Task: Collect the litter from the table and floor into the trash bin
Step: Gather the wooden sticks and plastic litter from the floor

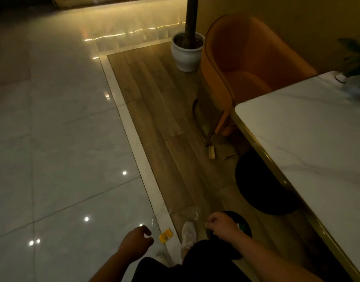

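From the head view, looking down, the left hand (135, 244) hangs low above the glossy pale floor tiles (59, 151). Its fingers are loosely curled with a narrow gap between thumb and fingers, and they hold nothing. Just beside it, to the right, a small yellow and orange wrapper (166, 237) lies flat on the light stone border strip (134, 139) between the tiles and the brown wooden floor (154, 110). The hand is near the wrapper but apart from it.

The right hand (220, 221) is closed like a loose fist; I cannot tell if something is inside. It sits over a round black trash bin (241, 224), in which something green shows. A white sneaker (189, 234) stands between the two hands.

Further away, a small pale stick-like piece of litter (211, 152) lies on the wood near the leg of the orange upholstered armchair (244, 64). On the far corner of the white marble table with gold edge (309, 139) there is crumpled clear plastic (356, 86), blurred.

The wrapper looks very light, thin and soft, probably a little slippery on the polished stone. I think it is best to pinch it at a raised edge or corner with thumb and forefinger, because a flat grasp may only slide it.
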A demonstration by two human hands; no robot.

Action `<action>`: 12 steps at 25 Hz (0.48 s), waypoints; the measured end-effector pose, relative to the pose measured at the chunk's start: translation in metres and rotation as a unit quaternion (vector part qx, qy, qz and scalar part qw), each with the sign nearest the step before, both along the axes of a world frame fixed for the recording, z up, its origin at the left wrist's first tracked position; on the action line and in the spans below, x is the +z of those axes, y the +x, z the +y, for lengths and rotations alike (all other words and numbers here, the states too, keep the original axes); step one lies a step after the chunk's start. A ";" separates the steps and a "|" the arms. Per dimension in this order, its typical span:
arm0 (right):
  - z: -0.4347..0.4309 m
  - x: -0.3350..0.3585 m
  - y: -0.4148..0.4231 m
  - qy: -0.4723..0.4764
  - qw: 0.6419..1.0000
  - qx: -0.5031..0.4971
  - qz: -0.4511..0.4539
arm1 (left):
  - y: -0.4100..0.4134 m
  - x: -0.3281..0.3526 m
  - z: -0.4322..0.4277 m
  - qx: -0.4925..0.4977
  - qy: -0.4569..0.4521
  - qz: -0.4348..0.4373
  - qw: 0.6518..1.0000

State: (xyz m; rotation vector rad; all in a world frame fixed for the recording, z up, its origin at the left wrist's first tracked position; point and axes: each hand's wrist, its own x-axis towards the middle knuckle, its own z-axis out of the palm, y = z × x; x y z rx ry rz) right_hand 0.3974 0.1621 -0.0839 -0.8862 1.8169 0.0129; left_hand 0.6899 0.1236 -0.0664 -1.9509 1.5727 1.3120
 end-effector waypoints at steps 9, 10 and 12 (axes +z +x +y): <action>-0.097 -0.018 -0.046 0.010 0.996 -0.074 -0.046 | -0.063 0.022 -0.140 -0.082 -0.037 -0.005 0.996; -0.108 -0.024 -0.050 0.010 0.995 -0.088 -0.047 | -0.066 0.020 -0.158 -0.093 -0.039 0.003 0.995; -0.130 -0.034 -0.050 0.027 0.994 -0.103 -0.034 | -0.070 0.017 -0.199 -0.113 -0.036 0.013 0.993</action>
